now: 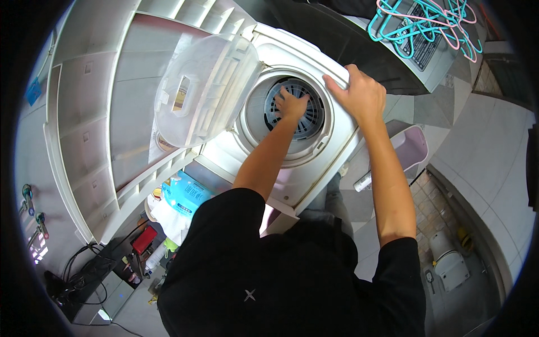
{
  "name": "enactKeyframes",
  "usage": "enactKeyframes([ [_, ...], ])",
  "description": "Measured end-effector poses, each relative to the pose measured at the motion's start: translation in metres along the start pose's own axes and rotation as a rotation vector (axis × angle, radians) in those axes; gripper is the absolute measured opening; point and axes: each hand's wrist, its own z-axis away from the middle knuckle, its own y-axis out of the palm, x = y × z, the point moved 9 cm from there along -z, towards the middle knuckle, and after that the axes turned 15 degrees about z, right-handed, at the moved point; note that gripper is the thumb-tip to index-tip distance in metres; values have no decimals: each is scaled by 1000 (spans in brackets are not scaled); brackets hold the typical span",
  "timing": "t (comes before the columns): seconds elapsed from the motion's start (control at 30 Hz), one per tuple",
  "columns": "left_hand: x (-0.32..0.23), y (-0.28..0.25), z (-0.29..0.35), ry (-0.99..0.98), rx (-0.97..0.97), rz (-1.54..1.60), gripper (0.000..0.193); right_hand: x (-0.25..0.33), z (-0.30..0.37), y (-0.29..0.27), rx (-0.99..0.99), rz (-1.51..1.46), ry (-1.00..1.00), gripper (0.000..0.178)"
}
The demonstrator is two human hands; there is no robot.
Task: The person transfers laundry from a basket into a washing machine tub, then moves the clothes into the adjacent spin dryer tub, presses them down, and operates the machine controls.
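My left hand (291, 105) reaches down into the round spin tub (306, 132) of a white washing machine (219, 151). Its fingers are spread over the grey slotted disc (314, 115) at the bottom; nothing shows in them. Whether the fingertips touch the disc, I cannot tell. My right hand (364, 96) grips the machine's outer right edge, with the thumb on top and the fingers bent over the side. Left of the tub, a clear plastic lid (208, 92) stands raised on its hinge.
A large white ribbed panel (115, 112) rises at left. Turquoise and pink hangers (426, 25) lie on a surface at upper right. On the tiled floor stands a pinkish bin (412, 149). A blue package (188, 194) and black cables (84, 269) lie at lower left.
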Motion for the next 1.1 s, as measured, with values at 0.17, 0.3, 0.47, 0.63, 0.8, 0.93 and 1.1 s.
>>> enactKeyframes([
  [0.17,-12,6,19,-262,-156,-75,128,-2,1,-1,18,-4,3,51],
  [0.3,-28,18,13,69,-261,-373,114,1,0,-1,5,-1,-1,51],
  [0.47,-56,25,22,581,-301,-81,45,0,-1,1,25,3,0,51],
  [0.63,-1,72,-13,-323,284,1018,29,-5,-1,8,138,31,40,54],
  [0.8,3,97,-26,-387,405,1110,32,-6,-1,5,113,31,49,53],
  [0.93,50,107,-65,-384,286,1035,32,4,-2,6,141,-12,15,52],
  [1.1,55,114,-51,-404,268,874,29,-11,0,10,106,20,48,54],
])
